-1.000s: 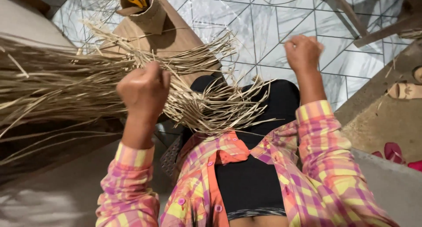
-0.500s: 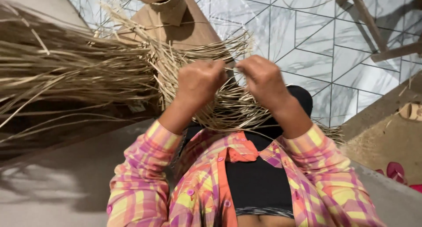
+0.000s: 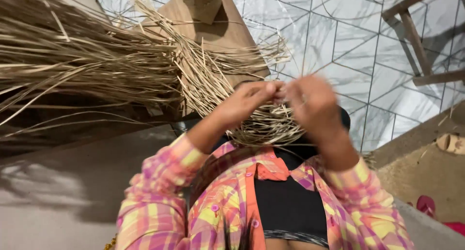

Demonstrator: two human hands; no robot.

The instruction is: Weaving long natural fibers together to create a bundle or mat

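Note:
My left hand [image 3: 247, 102] and my right hand [image 3: 312, 104] meet above my lap, fingertips close together, both pinching thin dry straw strands [image 3: 278, 92]. The right hand is blurred with motion. Under the hands lies a partly woven straw piece [image 3: 271, 126] with loose ends fanning out. A big bundle of long straw [image 3: 97, 66] stretches from the left edge towards the hands. My pink and yellow plaid sleeves fill the lower part of the view.
A wooden board [image 3: 227, 34] lies on the tiled floor [image 3: 339, 37] beyond the hands, with a small woven container [image 3: 201, 0] on it. Wooden furniture legs [image 3: 416, 41] stand at the upper right. A red sandal [image 3: 426, 204] lies at the lower right.
My hands were apart, the right one raised with a closed fist. They have come together over the woven piece and now pinch strands between them.

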